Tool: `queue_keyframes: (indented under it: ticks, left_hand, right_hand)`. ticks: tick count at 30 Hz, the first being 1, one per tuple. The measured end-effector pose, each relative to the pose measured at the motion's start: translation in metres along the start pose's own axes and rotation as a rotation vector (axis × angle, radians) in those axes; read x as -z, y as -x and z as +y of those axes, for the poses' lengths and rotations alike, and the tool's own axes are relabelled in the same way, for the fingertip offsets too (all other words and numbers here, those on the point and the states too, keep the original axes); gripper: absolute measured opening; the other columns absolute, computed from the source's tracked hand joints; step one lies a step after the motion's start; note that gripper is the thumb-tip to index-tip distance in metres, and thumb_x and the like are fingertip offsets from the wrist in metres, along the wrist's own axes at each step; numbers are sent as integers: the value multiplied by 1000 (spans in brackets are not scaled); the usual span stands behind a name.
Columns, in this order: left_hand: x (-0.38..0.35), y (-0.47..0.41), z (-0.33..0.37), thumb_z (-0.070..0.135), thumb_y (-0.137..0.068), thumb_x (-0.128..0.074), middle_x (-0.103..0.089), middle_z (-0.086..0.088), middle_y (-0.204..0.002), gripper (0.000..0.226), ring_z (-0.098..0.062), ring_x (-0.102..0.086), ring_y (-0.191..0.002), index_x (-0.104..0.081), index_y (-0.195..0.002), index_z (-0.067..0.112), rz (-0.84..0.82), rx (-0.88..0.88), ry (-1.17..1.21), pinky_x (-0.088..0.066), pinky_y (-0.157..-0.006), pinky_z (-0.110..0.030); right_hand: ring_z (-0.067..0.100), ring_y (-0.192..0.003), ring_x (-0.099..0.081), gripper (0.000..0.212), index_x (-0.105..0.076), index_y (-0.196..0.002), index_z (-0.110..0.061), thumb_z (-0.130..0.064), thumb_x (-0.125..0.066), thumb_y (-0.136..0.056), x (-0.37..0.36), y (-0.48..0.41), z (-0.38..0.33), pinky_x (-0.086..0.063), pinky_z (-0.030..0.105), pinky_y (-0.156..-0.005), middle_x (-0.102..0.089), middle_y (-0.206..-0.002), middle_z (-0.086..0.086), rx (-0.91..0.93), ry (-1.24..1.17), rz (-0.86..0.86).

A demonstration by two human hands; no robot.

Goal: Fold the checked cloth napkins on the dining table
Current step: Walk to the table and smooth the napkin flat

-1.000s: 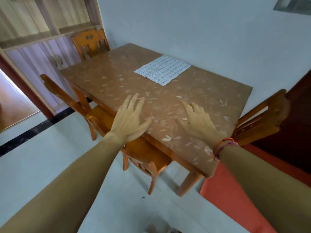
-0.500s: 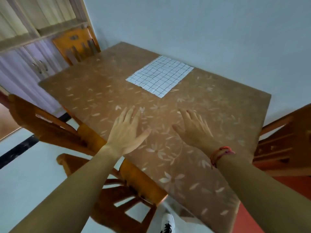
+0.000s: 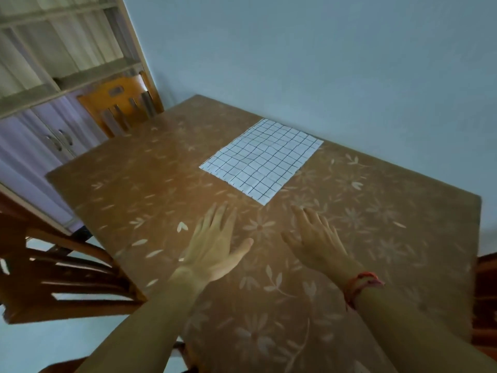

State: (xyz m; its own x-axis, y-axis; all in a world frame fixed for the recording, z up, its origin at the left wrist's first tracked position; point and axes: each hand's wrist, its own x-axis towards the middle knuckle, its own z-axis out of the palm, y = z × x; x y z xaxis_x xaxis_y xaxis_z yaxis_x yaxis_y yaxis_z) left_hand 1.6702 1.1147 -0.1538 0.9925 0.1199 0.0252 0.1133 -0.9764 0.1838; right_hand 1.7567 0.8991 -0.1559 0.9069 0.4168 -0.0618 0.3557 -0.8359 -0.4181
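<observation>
1. Lying flat and unfolded on the worktop [image 3: 134, 189], the checked napkin [image 3: 262, 160] is a white cloth with a dark grid. Its near corner points between our two hands.
2. Our left hand [image 3: 215, 246] sits short of the napkin's near corner and to its left. It is palm down with fingers straight and close together, thumb spread, holding nothing.
3. Our right hand [image 3: 317, 238] sits short of that same corner and to its right, palm down, fingers straight and slightly fanned, holding nothing. A red thread band [image 3: 360, 285] circles its wrist.
4. Neither hand touches the napkin. We cannot tell whether the palms press the worktop or hang just above it.
5. The worktop wears a brown floral cover. Beyond the napkin stands a pale blue wall [image 3: 322, 63]. Far to the napkin's left a wooden chair [image 3: 118, 103] stands at the worktop's end, with a shelved cabinet [image 3: 40, 135] behind it.
6. A second chair [image 3: 53, 267], on the napkin's near left, is blurred and cut off by the frame.
</observation>
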Motion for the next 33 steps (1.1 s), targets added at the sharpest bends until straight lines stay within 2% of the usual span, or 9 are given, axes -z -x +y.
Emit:
queue_keyframes:
  ticks: [4, 8, 13, 18, 23, 28, 33]
  left_hand:
    - [-13, -40, -18, 67, -90, -28, -3, -2, -162, 79, -22, 4, -149, -12, -153, 21, -7, -37, -10, -9, -118, -41]
    - [-29, -82, -36, 73, -82, -17, -8, -4, -161, 85, -20, 2, -148, -17, -151, 22, -13, -36, 1, -12, -118, -40]
    - [-59, -133, -55, 67, -90, -32, -4, -4, -162, 78, -22, 3, -149, -17, -152, 21, -26, -10, 35, -10, -120, -41]
    - [-94, -178, -64, 65, -92, -35, -2, -4, -162, 78, -21, 3, -149, -14, -152, 21, -54, 6, 48, -8, -119, -41]
    - [-133, -216, -71, 60, -94, -34, -5, -7, -162, 69, -26, -1, -149, -19, -151, 25, -45, -2, 45, -14, -119, -46]
    - [-160, -240, -70, 58, -96, -32, 2, -11, -162, 67, -31, 4, -148, -16, -152, 25, -79, 49, 21, -9, -119, -45]
    - [-179, -257, -72, 55, -96, -37, -1, -7, -163, 72, -22, 2, -149, -14, -153, 18, -31, 29, 25, -9, -120, -46]
  right_hand:
    - [25, -130, -42, 66, -25, -148, -28, -56, -46, -92, -10, -34, 3, -39, 44, -105, -40, -145, 2, -8, 28, 22]
    - [24, -129, -42, 64, -27, -148, -28, -54, -46, -93, -20, -72, 7, -37, 42, -107, -40, -146, 1, -23, 50, 29]
    - [20, -127, -43, 58, -30, -146, -31, -52, -45, -94, -38, -120, 14, -32, 40, -105, -38, -146, -4, -4, 101, 31]
    - [23, -135, -38, 67, -23, -152, -26, -50, -45, -94, -64, -169, 22, -37, 40, -108, -35, -151, 0, 32, 175, -24]
    - [27, -139, -32, 68, -19, -152, -23, -48, -47, -95, -95, -202, 33, -33, 45, -109, -33, -151, 6, 18, 205, -64]
    - [29, -148, -16, 70, -14, -154, -24, -54, -40, -97, -121, -226, 45, -24, 48, -115, -19, -160, 12, 9, 221, -65]
    - [25, -152, 5, 78, 0, -156, -25, -62, -33, -96, -142, -248, 55, -11, 47, -120, -1, -165, 11, 20, 244, -60]
